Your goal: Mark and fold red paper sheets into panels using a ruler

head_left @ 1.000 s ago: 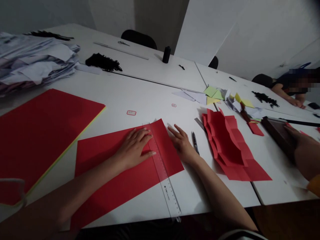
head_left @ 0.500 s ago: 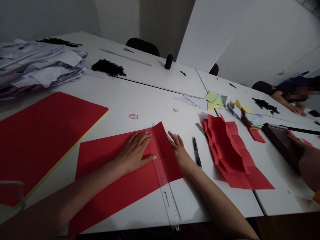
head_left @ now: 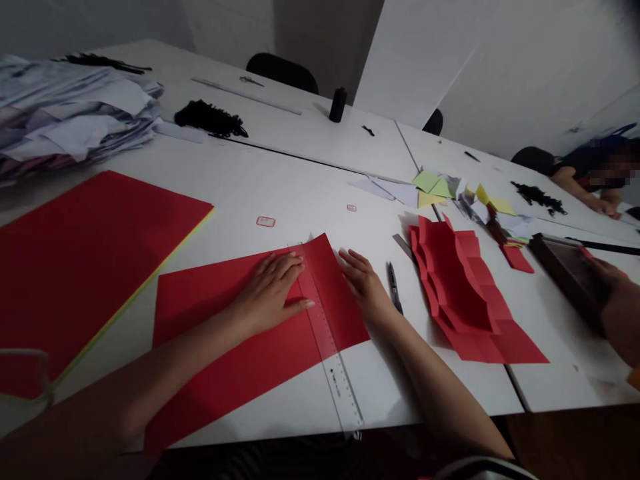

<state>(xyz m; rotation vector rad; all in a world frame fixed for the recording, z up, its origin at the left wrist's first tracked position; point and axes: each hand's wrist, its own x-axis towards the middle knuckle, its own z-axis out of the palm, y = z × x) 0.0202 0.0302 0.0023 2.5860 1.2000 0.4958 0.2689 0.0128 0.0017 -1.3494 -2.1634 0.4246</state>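
Note:
A red sheet of paper [head_left: 200,320] lies on the white table in front of me, with a clear ruler [head_left: 336,383] laid across it near its right end. My left hand [head_left: 273,287] rests flat with fingers spread, fingertips and thumb pressing on the ruler. Right of the ruler, a strip of the sheet [head_left: 343,307] appears bent slightly upward. My right hand [head_left: 367,287] is at that strip's outer edge, fingers stretched out; whether they touch the paper is hard to tell. A black pen [head_left: 394,288] lies just right of this hand.
Large red sheets [head_left: 100,260] over a yellow one lie left. A creased red paper form [head_left: 450,280] stands right, near a co-worker's hand [head_left: 620,300] on a dark box-like block [head_left: 567,283]. Farther back are a paper pile [head_left: 75,113], black cords [head_left: 210,120] and a black cylinder [head_left: 338,105].
The view has tilted slightly down, so everything sits higher in the picture. My right fingers have drawn a little closer together beside the strip. My left hand stays on the ruler.

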